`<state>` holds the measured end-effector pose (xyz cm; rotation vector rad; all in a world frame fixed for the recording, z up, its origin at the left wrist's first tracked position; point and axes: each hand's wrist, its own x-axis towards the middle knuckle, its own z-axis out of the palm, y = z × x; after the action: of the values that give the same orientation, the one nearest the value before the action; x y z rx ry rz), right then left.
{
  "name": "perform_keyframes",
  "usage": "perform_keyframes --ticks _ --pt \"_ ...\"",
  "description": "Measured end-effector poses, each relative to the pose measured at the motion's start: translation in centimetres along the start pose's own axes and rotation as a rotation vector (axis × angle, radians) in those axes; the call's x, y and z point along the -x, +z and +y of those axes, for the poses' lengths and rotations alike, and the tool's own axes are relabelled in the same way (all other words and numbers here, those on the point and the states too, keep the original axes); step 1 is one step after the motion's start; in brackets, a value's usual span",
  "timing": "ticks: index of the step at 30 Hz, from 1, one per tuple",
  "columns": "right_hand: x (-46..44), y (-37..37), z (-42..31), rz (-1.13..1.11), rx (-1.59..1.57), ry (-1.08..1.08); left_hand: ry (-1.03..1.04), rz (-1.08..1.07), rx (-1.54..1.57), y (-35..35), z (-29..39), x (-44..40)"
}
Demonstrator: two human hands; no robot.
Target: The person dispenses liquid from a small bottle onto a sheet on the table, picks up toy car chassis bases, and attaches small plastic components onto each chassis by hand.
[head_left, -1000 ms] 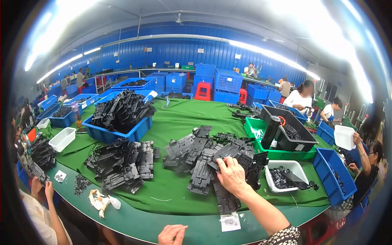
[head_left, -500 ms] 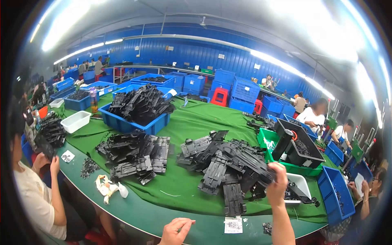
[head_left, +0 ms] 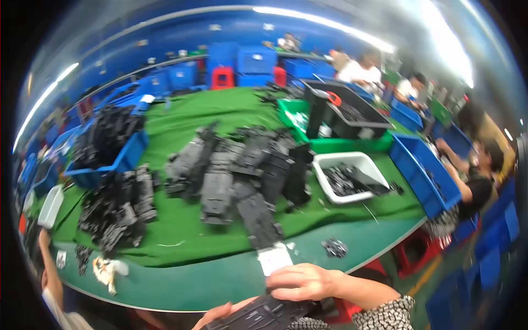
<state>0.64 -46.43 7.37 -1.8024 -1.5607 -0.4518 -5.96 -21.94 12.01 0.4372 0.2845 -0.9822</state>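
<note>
My right hand (head_left: 301,282) is closed on the upper end of a black plastic chassis part (head_left: 256,314) at the bottom centre. Beside the same part, at its left end, lies my left hand (head_left: 217,313), its fingers partly hidden by the frame's edge and the part. Just above my right hand is a white paper slip (head_left: 274,258) on the table's edge. A pile of black chassis parts (head_left: 217,184) rests on the green cloth beyond it. To its left sits a second pile (head_left: 118,209).
A white tray (head_left: 352,197) of small black parts stands right of the pile, near a black bin (head_left: 379,131) and a blue bin (head_left: 404,165). Small dark pieces (head_left: 334,247) lie near the right edge. Co-workers sit left and right.
My right hand has come from the pile down to the table's front edge with a black chassis part. The view has swung to the right, and is blurred.
</note>
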Motion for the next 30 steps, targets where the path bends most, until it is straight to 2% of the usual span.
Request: perform_keyframes --ticks 1,5,7,8,9,11,13,14,15,16,17,19,20,26,30 --pt "0.7 0.4 -0.2 0.028 0.059 -0.007 -0.004 -0.006 -0.071 -0.9 -0.4 -0.3" --pt "2.0 0.6 -1.3 0.094 0.161 0.220 0.080 -0.039 -0.255 -3.3 -1.6 -0.8" --pt "2.9 0.2 -1.5 0.139 0.282 0.329 0.173 -0.040 -0.275 -4.3 -2.5 -1.1" --pt "3.6 -0.2 -1.5 0.205 0.320 0.417 0.298 0.035 -0.209 -3.9 -3.1 -1.3" --pt "4.5 -1.6 -2.0 0.176 0.383 0.557 0.234 -0.126 -0.175 -5.6 -2.4 -1.6" --pt "6.7 -4.9 -2.3 0.249 0.421 0.784 0.428 -0.106 -0.122 -7.3 -2.5 -1.9" --pt "9.9 -6.7 -2.1 0.519 0.176 1.203 0.561 -0.035 -0.207 -8.5 -2.1 -2.0" --pt "11.6 -7.2 -1.7 0.634 0.145 1.269 0.650 -0.040 -0.237 -9.2 -2.2 -2.6" --pt "12.7 -7.7 -1.5 0.646 0.161 1.333 0.738 -0.046 -0.271 -9.4 -2.2 -3.2" --pt "13.2 -8.0 -1.4 0.627 0.150 1.366 0.765 0.065 -0.032 -9.3 -2.8 -3.6" --pt "13.7 -8.2 -1.3 0.611 0.138 1.398 0.766 0.046 -0.023 -9.3 -2.9 -4.0" --pt "14.5 -7.8 -0.3 0.361 0.207 1.335 0.770 0.009 -0.008 -9.2 -2.9 -4.6" --pt "14.0 -7.7 -0.2 0.321 0.219 1.361 0.769 0.031 -0.036 -9.1 -2.9 -4.8" --pt "11.5 -7.9 0.8 0.220 0.308 1.342 0.789 0.099 -0.060 -8.6 -2.7 -5.1" --pt "10.3 -7.7 1.9 0.080 0.224 1.432 0.774 0.100 0.014 -8.4 -2.8 -5.3"
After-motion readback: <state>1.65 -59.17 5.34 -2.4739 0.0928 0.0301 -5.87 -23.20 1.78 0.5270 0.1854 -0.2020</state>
